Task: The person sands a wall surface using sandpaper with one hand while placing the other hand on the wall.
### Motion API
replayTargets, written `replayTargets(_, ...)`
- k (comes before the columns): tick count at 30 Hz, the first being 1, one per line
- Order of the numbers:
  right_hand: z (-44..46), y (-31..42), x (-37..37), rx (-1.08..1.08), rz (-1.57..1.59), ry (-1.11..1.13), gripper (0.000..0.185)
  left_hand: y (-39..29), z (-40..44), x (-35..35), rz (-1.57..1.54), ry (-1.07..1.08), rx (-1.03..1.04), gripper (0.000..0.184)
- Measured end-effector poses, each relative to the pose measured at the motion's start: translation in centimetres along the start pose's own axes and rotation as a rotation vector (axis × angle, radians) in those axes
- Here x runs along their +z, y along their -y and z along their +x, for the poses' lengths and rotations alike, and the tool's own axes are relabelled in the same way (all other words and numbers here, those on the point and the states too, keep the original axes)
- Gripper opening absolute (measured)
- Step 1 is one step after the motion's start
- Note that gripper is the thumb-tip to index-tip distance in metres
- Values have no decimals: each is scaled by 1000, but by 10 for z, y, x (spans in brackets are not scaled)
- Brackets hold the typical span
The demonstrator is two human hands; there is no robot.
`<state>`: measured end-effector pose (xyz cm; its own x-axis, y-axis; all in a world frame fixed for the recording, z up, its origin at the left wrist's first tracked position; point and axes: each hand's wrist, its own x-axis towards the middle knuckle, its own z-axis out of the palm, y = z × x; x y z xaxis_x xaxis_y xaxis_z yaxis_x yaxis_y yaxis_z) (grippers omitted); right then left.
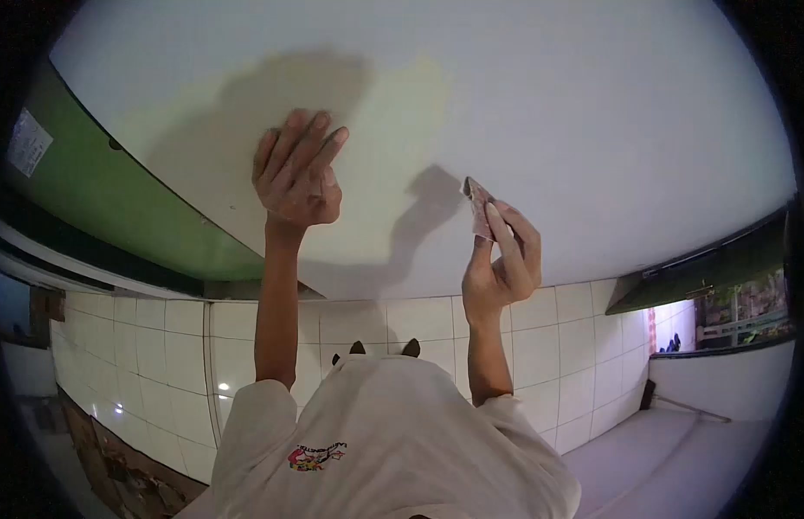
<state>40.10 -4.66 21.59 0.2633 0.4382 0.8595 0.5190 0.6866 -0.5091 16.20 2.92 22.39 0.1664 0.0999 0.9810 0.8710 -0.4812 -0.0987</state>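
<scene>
Head view: the left hand (300,169) was raised in front of the wall (592,112), with its back turned to the camera and its fingers extended and slightly spread. Nothing was seen to be gripped by it; whether the wall was touched by the palm could not be determined. The sheet (481,209), small and folded, was held upright at a slight tilt by the right hand (504,251), pinched between thumb and fingers, with the remaining fingers curled. The sheet was positioned in front of the wall, to the right of the left hand and slightly lower in the view. Whether the wall was touched by the sheet could not be determined.

Shadows of both hands were cast on the wall, the larger one beyond the left hand. A pale yellow patch (419,95) was visible on the wall between the hands.

Both forearms were extended from the sleeves of a light shirt (402,441), on which a coloured print (315,457) was displayed. Pale floor tiles (532,333) were laid below the wall. At the left, a green panel (108,186) was bordered by a dark frame, and a paper (29,143) was attached to it. At the right, greenery was seen through an opening (739,310).
</scene>
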Motion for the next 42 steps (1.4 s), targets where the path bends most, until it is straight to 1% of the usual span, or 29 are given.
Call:
replayTargets(1, 5, 0, 2, -266, -164, 13, 33, 0, 0, 0, -7, 4, 1, 42)
replayTargets(2, 9, -1, 5, -380, -143, 35, 39, -1, 0, -1, 3, 8, 1, 41)
replayTargets(3, 11, -6, 12, -373, -147, 33, 39, -1, 0, -1, 13, 12, 1, 41)
replayTargets(5, 13, -22, 29, -594, -186, 92, 38, 0, -1, -1, 10, 8, 2, 41)
replayTargets(6, 15, -29, 34, -589, -187, 92, 38, 1, -1, 0, 14, -1, 2, 42)
replayTargets(8, 11, -43, 40, -622, -258, 226, 36, 0, -3, 0, 22, 11, -1, 42)
replayTargets(9, 6, -50, 44, -614, -254, 232, 36, 0, -4, 0, 30, 14, -1, 43)
replayTargets(11, -1, -59, 49, -645, -305, 234, 32, 1, -4, 1, 10, 10, 3, 43)
replayTargets(12, 1, -59, 49, -641, -277, 222, 31, 1, -3, 1, -10, -4, 8, 42)
replayTargets(16, 1, -64, 54, -625, -237, 174, 31, -1, -3, 2, -26, -8, -1, 43)
replayTargets(21, 9, -59, 46, -679, -285, 228, 31, 2, -4, 2, -25, -12, 7, 44)
replayTargets(25, 9, -57, 50, -695, -285, 207, 32, 0, -1, 0, -19, -9, -2, 43)
replayTargets(28, 9, -51, 46, -660, -280, 228, 33, 1, -3, -1, 3, -14, 5, 44)
replayTargets(31, 17, -41, 39, -657, -233, 168, 31, 2, -4, 1, -9, -6, 10, 43)
replayTargets(33, 21, -34, 30, -737, -222, 145, 28, 1, -5, 2, -9, -31, 4, 42)
replayTargets(35, 30, -30, 27, -718, -246, 175, 26, 1, -7, 1, -3, -23, 2, 41)
replayTargets(38, 49, -29, 36, -770, -163, 50, 25, 0, -9, 3, -12, -27, 2, 40)
replayTargets(39, 58, -26, 38, -767, -168, 50, 25, 0, -10, 3, -14, -35, -1, 39)
replayTargets(41, 72, -23, 45, -758, -279, 69, 26, 1, -13, 4, -5, -55, 1, 38)
replayTargets(42, 75, -31, 55, -778, -205, -15, 26, 1, -13, 3, 1, -50, 4, 39)
